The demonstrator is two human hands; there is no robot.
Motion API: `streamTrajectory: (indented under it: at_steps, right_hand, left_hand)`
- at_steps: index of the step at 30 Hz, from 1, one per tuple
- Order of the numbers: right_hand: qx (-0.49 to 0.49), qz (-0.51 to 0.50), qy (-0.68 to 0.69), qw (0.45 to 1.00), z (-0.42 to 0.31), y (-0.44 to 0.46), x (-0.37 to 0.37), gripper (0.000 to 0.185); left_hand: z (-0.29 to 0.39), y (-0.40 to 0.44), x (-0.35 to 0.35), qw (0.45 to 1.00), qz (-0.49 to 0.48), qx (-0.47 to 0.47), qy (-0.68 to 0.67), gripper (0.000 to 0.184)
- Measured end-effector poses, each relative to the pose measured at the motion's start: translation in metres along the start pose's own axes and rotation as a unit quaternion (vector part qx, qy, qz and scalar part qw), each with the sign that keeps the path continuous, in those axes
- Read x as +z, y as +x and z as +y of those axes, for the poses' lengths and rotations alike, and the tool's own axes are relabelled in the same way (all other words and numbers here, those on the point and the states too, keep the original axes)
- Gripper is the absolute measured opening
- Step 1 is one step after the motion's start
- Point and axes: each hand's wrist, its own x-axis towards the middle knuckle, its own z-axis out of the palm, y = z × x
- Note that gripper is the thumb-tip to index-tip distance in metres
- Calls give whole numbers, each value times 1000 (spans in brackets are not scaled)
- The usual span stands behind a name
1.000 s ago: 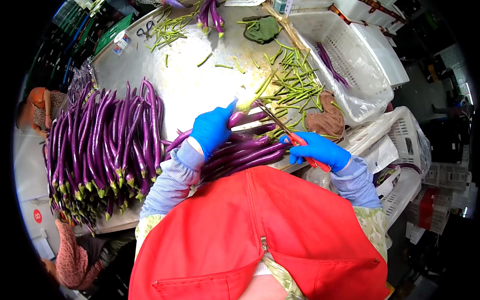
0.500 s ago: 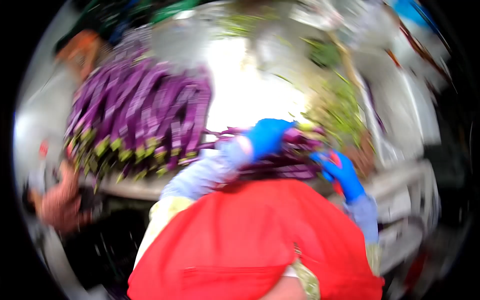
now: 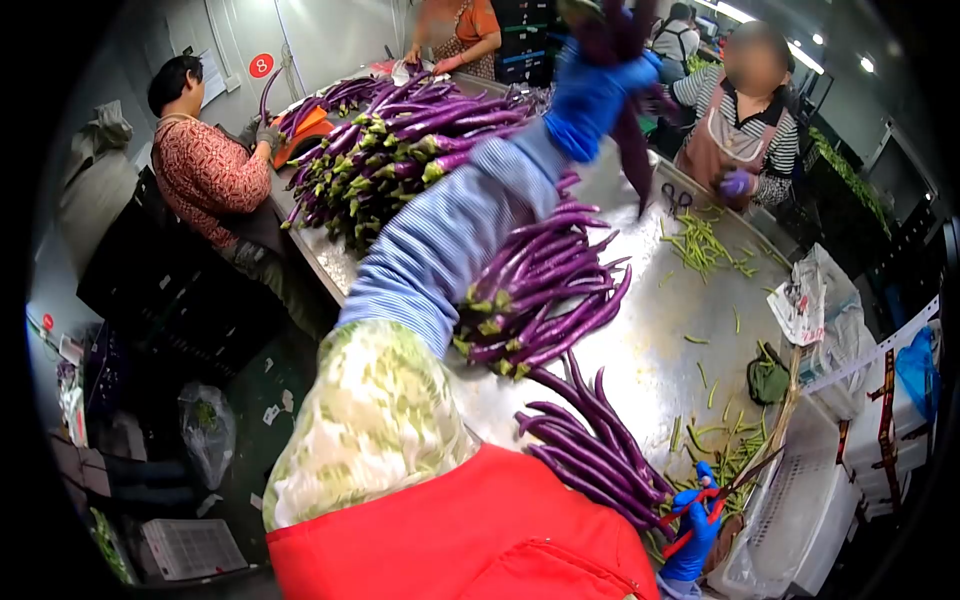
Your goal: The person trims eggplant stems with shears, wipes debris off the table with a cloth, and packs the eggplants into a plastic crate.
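Note:
My left hand (image 3: pixel 592 100), in a blue glove, is stretched out high over the far part of the metal table (image 3: pixel 660 340). It grips several long purple eggplants (image 3: pixel 630 155), which are blurred and partly cut off by the top edge. Low on the right, my right hand (image 3: pixel 692 540), also gloved in blue, has its fingers through the red handles of a pair of scissors (image 3: pixel 752 470), blades pointing up and right. Beside it lies a small group of eggplants (image 3: pixel 590 455). A larger bunch (image 3: pixel 550 285) lies beyond, under my left arm.
A big eggplant pile (image 3: pixel 400 140) covers the table's far left. Green cut stems (image 3: pixel 735 450) lie scattered near a dark green lump (image 3: pixel 767 378). A white plastic crate (image 3: pixel 800 510) stands at the right edge. Co-workers stand around: a patterned shirt (image 3: pixel 210 180), a striped sleeve (image 3: pixel 780 150), an orange top (image 3: pixel 478 25).
My left hand has gone from close to the red apron up and away across the table, carrying eggplants. The view has tilted up. My right hand still has the scissors.

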Motion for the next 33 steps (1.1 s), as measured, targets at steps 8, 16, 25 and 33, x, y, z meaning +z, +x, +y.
streamTrajectory:
  at_steps: [8,16,25,33]
  right_hand:
    - [78,41,30,996,8,14,90,67]
    - [61,5,-15,998,14,34,129,69]
    - [63,18,19,998,6,26,97,71]
    - [-38,19,59,997,22,9,34,60]
  left_hand:
    - [-13,160,-223,808,535,202,142,23]
    - [-122,113,-379,755,551,-101,341,22]
    - [-50,110,-329,832,450,-10,325,27]
    - [13,24,-76,998,-13,-27,53,35]
